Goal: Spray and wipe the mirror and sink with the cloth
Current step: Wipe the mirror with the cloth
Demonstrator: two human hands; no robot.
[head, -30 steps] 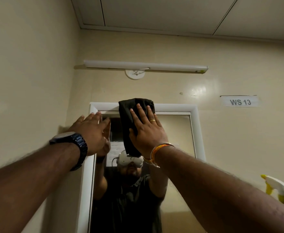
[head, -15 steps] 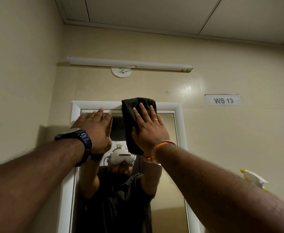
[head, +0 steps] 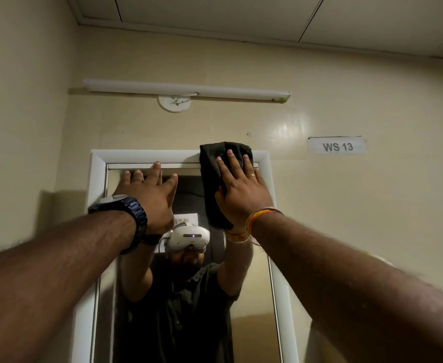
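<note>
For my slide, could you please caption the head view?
Right hand presses dark cloth against mirror top; left hand braces.

Right hand [head: 244,195] on cloth [head: 211,179] (mirror [head: 254,289])

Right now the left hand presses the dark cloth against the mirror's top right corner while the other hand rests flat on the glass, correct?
Wrong hand: the head view shows the right hand pressing the cloth there; the left hand rests flat on the mirror.
</note>
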